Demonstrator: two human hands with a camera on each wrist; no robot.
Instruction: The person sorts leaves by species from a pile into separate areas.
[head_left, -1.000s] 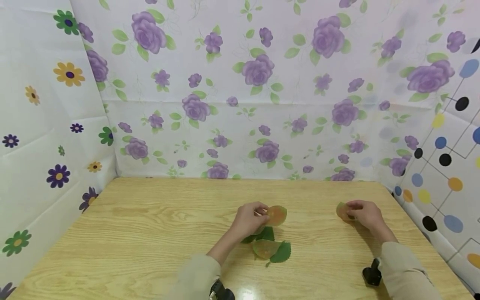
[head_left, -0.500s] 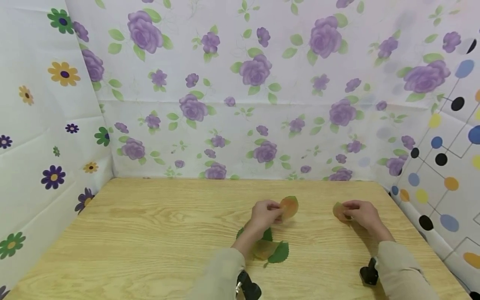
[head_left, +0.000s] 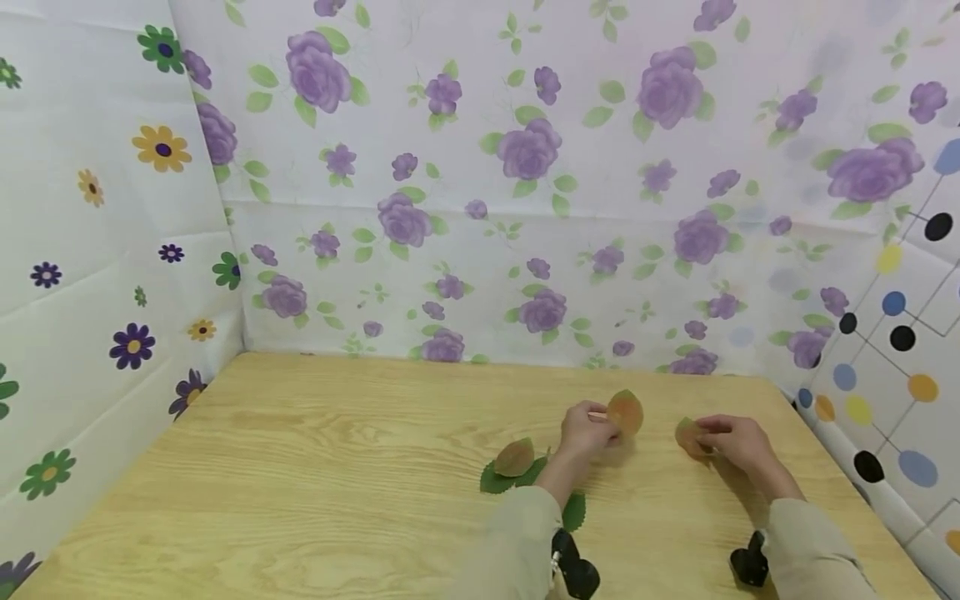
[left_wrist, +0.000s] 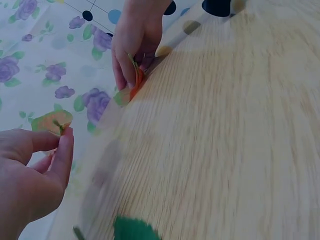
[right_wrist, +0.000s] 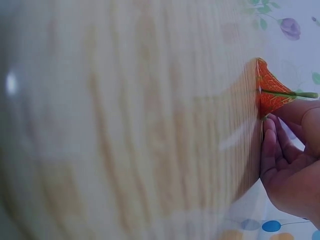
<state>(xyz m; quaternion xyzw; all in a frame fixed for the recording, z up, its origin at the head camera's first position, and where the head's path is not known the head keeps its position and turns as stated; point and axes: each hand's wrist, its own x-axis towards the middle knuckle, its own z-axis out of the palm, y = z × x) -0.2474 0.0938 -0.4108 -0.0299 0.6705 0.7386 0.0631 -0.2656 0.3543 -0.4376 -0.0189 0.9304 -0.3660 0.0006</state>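
Note:
My left hand [head_left: 588, 431] pinches an orange leaf with a green edge [head_left: 626, 412] between thumb and fingers, raised over the table. In the left wrist view, the fingertips grip that leaf [left_wrist: 52, 121] by its short stem. Toward the right side, my right hand [head_left: 738, 442] holds a second orange leaf [head_left: 688, 438] low at the tabletop. The right wrist view shows this leaf's veined orange face and green stem [right_wrist: 272, 91] beside the thumb. Left of my left forearm, another orange-green leaf [head_left: 515, 458] lies on dark green leaves [head_left: 495, 482].
One green leaf [head_left: 574, 511] shows partly from behind the left sleeve. The wood-grain table [head_left: 337, 467] meets a rose-patterned cloth [head_left: 465, 283] at the back, with patterned cloths at both sides. Black wrist devices [head_left: 750, 562] hang below the sleeves.
My left hand has moved right and slightly up with its leaf, toward the right hand, uncovering the orange-green leaf on the pile. The right hand has stayed nearly in place with its leaf.

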